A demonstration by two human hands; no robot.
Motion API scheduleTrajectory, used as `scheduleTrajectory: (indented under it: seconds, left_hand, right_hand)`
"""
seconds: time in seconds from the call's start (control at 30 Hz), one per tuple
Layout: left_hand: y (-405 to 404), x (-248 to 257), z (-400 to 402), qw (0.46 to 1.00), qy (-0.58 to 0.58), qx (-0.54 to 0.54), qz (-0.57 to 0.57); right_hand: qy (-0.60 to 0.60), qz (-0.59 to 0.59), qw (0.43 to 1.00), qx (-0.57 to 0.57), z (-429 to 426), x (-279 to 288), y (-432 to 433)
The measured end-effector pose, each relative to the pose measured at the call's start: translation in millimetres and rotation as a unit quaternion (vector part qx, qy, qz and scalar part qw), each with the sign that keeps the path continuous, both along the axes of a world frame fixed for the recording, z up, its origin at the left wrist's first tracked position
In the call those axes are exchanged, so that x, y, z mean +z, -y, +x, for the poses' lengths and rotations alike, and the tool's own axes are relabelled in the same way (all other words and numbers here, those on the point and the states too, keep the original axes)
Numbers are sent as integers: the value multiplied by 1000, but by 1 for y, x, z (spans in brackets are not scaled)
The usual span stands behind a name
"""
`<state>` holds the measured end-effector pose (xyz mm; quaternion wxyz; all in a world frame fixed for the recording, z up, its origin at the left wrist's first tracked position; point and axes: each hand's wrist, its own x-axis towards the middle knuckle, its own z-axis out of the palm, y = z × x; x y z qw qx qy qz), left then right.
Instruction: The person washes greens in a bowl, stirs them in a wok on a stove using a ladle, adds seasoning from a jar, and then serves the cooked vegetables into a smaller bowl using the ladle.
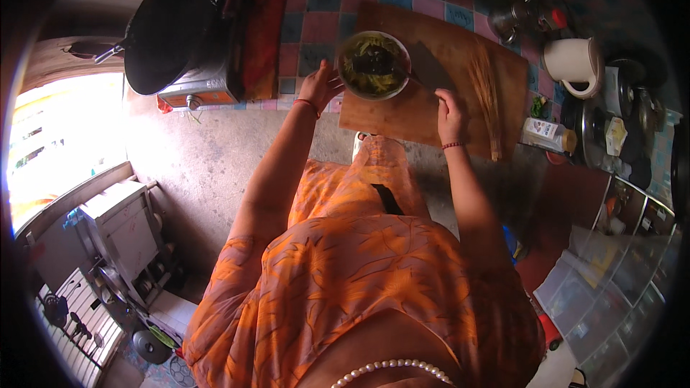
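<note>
A round bowl point(405, 49) stands over the left part of a wooden cutting board point(388, 121). Inside are green-yellow cut vegetables point(380, 86) with a dark heap point(373, 59) in the middle. My left hand point(322, 86) is at the bowl's left side, fingers apart and thumb up; whether the fingertips press on it is hard to see. My right hand point(452, 116) is closed, right of the bowl, on what looks like a thin dark utensil point(415, 78) reaching into the bowl. A dark flat shape point(434, 64), a blade or a shadow, lies behind it on the board.
A bundle of thin straw-coloured stalks point(487, 97) lies on the board's right. A black wok point(170, 32) sits on a stove point(202, 91) at left. A cream pitcher point(571, 62), a white-labelled bottle point(547, 134) and lids crowd the right. The tiled counter point(321, 29) runs behind.
</note>
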<state>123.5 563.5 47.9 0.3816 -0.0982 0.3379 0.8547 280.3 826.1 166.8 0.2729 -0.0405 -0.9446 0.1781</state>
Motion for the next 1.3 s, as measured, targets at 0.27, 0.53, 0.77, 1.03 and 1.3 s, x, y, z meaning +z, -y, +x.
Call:
scheduleTrajectory:
  seconds: [0.27,0.53,0.77,1.03,1.3]
  left_hand:
    - [45,1,36,994,-16,-16,-109]
    - [226,-75,200,928,16,-34,-370]
    - [397,-134,337,846,100,-1,-524]
    - [613,-202,449,746,-4,193,-638]
    - [766,-201,438,756,144,410,-489]
  right_hand:
    - [53,47,997,42,-24,-9,-53]
    - [59,91,993,45,-13,-23,-47]
    - [18,92,994,-57,2,-20,48]
    - [505,-30,861,61,-3,-154,388]
    - [637,47,743,200,-124,-173,611]
